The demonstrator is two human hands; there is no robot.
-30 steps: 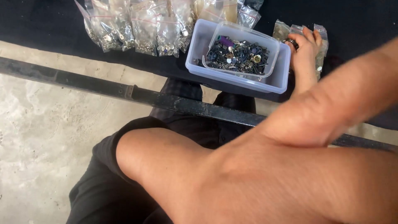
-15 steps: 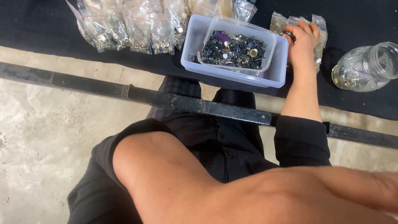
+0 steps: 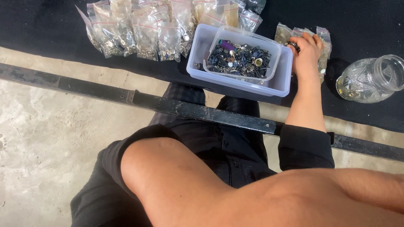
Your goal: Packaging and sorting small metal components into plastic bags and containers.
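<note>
My right hand [image 3: 306,52] reaches onto the black cloth [image 3: 357,25], just right of a clear plastic box [image 3: 235,82]. Its fingers curl over several small clear bags [image 3: 323,38] and pinch a small dark ring-like piece [image 3: 294,46] by the box's corner. An inner tray [image 3: 240,59] full of small dark and metal parts sits in the box. My left forearm [image 3: 235,189] lies bare across the bottom of the view, and its hand is out of frame.
More clear bags of metal parts [image 3: 147,33] lie left of the box. A cut-glass jar [image 3: 372,80] lies on its side at the right. A dark metal bar [image 3: 189,109] crosses in front of my knees, above a concrete floor [image 3: 42,147].
My left forearm has dropped lower in the view, uncovering my right arm and the glass jar. My right hand has stayed on the bags by the box.
</note>
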